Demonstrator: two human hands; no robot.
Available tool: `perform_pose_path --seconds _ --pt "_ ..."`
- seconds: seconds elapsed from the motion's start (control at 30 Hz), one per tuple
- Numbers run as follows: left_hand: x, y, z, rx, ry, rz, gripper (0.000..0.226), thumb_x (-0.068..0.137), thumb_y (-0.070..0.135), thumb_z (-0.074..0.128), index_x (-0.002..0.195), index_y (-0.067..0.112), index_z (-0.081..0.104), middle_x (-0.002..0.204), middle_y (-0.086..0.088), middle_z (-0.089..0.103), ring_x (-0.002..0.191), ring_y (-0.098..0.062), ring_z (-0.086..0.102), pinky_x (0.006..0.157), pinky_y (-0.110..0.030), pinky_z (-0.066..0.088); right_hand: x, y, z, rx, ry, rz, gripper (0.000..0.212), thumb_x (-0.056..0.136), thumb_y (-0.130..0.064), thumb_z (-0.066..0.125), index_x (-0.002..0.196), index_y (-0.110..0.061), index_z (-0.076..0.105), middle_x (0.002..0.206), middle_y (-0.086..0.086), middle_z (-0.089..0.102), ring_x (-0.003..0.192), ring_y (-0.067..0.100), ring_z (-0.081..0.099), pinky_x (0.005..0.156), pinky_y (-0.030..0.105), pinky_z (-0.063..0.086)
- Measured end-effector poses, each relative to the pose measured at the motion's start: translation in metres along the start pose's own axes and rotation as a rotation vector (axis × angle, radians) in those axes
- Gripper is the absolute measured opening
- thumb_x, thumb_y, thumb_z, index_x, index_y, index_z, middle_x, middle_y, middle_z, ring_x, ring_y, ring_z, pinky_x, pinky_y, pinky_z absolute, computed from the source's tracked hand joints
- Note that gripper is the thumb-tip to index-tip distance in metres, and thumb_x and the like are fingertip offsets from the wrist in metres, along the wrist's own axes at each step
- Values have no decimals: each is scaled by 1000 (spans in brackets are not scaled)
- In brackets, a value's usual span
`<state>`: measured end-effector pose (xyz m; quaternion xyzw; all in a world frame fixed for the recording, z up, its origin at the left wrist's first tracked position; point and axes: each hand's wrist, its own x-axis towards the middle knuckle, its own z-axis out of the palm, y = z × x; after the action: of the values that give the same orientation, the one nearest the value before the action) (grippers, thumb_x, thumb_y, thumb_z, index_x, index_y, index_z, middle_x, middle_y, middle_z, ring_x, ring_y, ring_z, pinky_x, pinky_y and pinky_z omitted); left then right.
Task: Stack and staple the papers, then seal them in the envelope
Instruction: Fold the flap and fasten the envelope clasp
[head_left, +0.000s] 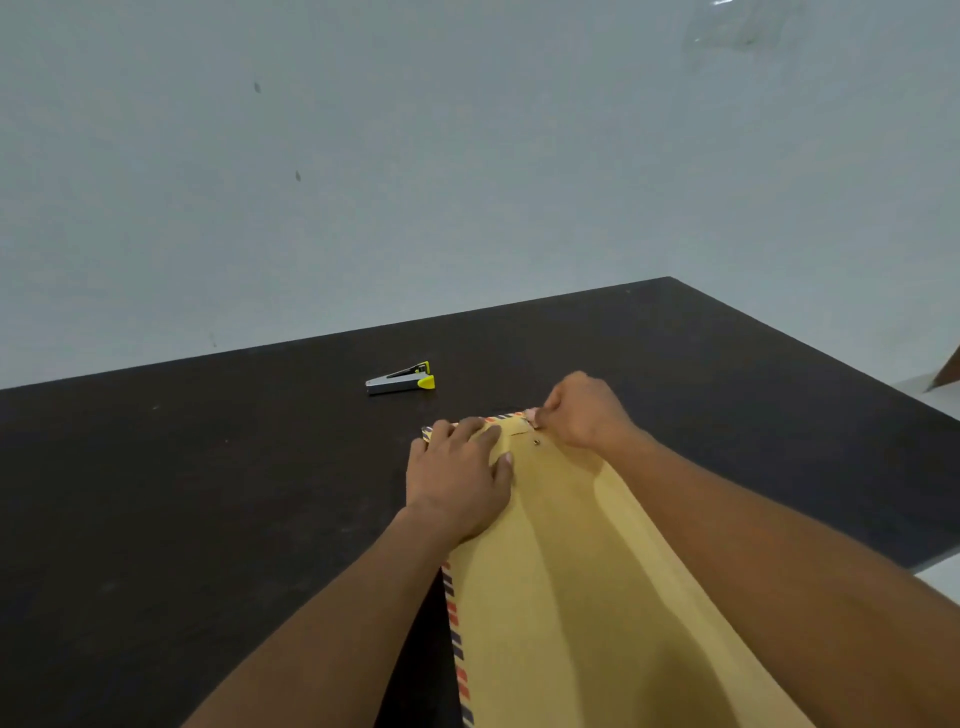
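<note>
Now, late stages: stapler idle on the worktop, papers out of sight, presumably inside the envelope lying flat there; left hand presses it, fingers straight, right hand pinches its far edge, sealing looks unfinished

A tan envelope with a red-and-blue striped border lies lengthwise on the dark worktop, running away from the person towards its far end. The left grip lies flat on that far end with fingers spread and pressing down, while the right grip has its fingers curled and pinches the envelope's far edge, a small round eyelet showing between the two. Beyond them, apart from the envelope, lies a grey stapler with yellow trim.
</note>
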<state>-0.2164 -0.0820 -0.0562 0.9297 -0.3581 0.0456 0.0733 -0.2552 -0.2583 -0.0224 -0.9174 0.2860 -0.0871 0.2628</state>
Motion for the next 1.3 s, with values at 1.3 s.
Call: perform_pose_path --seconds 1.3 --pt "1 0 7 32 9 30 50 101 53 23 149 45 33 154 4 37 132 -26 36 103 -48 33 -45 49 -56 -5 -265 -36 9 94 -23 66 95 -22 76 116 -1 65 109 18 58 94 32 45"
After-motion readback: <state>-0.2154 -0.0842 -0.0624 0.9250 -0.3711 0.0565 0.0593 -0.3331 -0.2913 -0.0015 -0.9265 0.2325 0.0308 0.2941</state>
